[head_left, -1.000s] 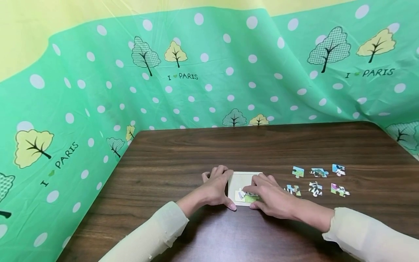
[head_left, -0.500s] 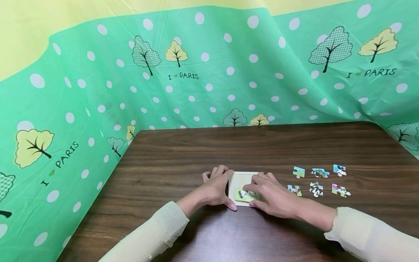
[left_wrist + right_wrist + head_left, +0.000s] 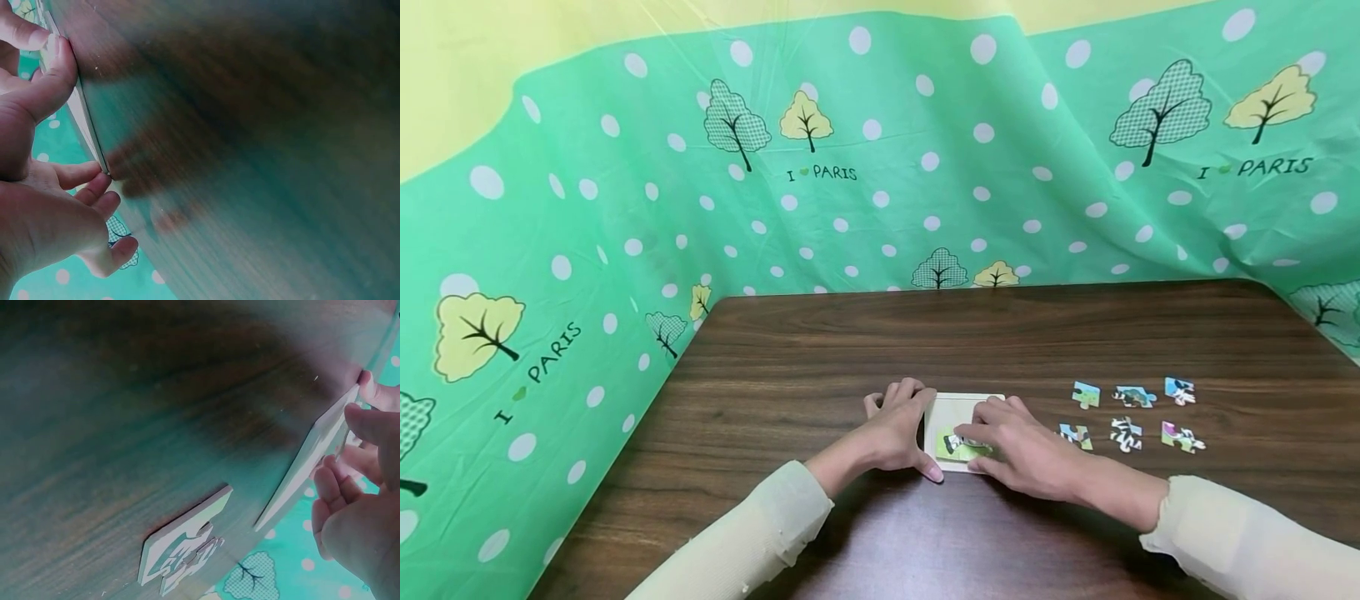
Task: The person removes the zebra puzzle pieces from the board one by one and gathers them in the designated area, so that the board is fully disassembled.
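Observation:
My left hand (image 3: pixel 895 429) grips the left side of a pale wooden puzzle tray (image 3: pixel 957 408), thumb at the front corner and index finger at the back corner. At the tray's front a green puzzle piece with a black-and-white figure (image 3: pixel 949 447) lies within the rim, pinched by my right hand (image 3: pixel 1018 450). Its index finger is over the piece and its thumb by the front rim; the hand hides the piece's right part. In the left wrist view, the left thumb (image 3: pixel 59 72) is on the tray's edge.
Several loose puzzle pieces lie in two rows right of the tray, among them a zebra-striped piece (image 3: pixel 1125 434), a pink-cornered piece (image 3: pixel 1180 437) and a green-blue piece (image 3: pixel 1086 394). A green dotted cloth (image 3: pixel 850 200) hangs around the dark wooden table (image 3: pixel 775 358).
The piece under my right hand, pale with glare before, now shows green and sits slightly further left in the tray. My right fingers shifted slightly left with it; the left hand stayed.

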Motion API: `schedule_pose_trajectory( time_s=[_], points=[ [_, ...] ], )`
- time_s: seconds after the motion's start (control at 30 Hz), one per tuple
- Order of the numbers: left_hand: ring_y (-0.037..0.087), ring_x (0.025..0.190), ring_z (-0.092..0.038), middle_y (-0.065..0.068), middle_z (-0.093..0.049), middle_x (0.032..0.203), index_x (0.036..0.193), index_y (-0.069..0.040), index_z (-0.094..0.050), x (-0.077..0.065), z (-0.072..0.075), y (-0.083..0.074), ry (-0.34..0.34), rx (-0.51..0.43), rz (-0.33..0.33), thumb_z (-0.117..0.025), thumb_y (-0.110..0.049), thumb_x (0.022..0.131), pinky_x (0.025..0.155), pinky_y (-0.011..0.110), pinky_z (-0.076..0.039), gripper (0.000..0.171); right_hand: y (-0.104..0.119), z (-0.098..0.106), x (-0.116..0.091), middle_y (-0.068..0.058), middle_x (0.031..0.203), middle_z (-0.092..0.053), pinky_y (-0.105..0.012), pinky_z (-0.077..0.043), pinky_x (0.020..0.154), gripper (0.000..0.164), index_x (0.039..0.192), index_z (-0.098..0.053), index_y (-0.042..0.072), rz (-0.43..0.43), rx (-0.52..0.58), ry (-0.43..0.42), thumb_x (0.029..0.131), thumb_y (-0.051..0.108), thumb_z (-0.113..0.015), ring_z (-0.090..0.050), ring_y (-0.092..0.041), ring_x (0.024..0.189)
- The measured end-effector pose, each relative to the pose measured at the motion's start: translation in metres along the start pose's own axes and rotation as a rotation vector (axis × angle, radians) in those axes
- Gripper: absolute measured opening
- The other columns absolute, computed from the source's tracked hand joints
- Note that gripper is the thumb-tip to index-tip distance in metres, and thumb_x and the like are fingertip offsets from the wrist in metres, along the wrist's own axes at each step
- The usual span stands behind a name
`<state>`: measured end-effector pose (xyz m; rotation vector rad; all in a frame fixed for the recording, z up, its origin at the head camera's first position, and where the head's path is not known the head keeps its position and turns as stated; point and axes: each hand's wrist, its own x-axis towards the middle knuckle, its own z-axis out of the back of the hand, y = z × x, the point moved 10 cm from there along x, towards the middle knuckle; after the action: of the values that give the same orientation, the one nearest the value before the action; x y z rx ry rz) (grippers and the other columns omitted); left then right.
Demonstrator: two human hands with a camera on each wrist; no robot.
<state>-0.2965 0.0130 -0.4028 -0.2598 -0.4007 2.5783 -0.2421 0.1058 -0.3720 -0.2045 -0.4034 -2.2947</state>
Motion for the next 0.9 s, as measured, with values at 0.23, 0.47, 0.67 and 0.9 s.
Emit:
schedule_pose_trajectory(
  time_s=[0.23,0.47,0.67,0.9],
  points=[
    [0.022,0.127,-0.034,0.003,-0.039,0.137,0.144,-0.011,-0.041,-0.001,0.001,-0.001,-0.003,0.003,-0.007,-0.09,-0.048,0.051,0.1,0.054,-0.024,0.111,0.0,0.004,0.0,0.008,0.089,-0.049,-0.033,-0.032,0.079,0.036,0.115,-0.071,0.012,0.001,-0.026,-0.05,0.082,0.025,-0.075,-0.042,-0.01,0.084],
    [0.023,0.126,-0.034,0.003,-0.04,0.136,0.142,-0.012,-0.043,-0.001,0.001,-0.001,-0.01,0.006,-0.014,-0.091,-0.047,0.051,0.1,0.054,-0.024,0.109,-0.003,-0.001,-0.001,0.008,0.091,-0.046,-0.034,-0.029,0.078,0.036,0.118,-0.067,0.011,-0.045,-0.017,-0.002,0.084,0.023,-0.072,-0.039,-0.01,0.086],
    [0.023,0.126,-0.034,0.003,-0.04,0.135,0.141,-0.013,-0.044,-0.001,0.002,-0.002,-0.012,0.009,-0.014,-0.091,-0.047,0.051,0.1,0.055,-0.024,0.107,-0.006,0.002,-0.001,0.01,0.09,-0.046,-0.032,-0.028,0.078,0.029,0.111,-0.067,0.013,-0.071,0.039,0.0,0.084,0.022,-0.073,-0.038,-0.008,0.088],
    [0.023,0.126,-0.034,0.003,-0.04,0.135,0.141,-0.014,-0.044,-0.001,0.002,-0.002,-0.014,0.007,-0.01,-0.091,-0.047,0.05,0.1,0.055,-0.024,0.107,-0.014,0.007,-0.002,0.012,0.093,-0.047,-0.033,-0.029,0.079,0.032,0.116,-0.066,0.012,-0.151,0.113,0.004,0.087,0.025,-0.071,-0.038,-0.007,0.087]
  ],
)
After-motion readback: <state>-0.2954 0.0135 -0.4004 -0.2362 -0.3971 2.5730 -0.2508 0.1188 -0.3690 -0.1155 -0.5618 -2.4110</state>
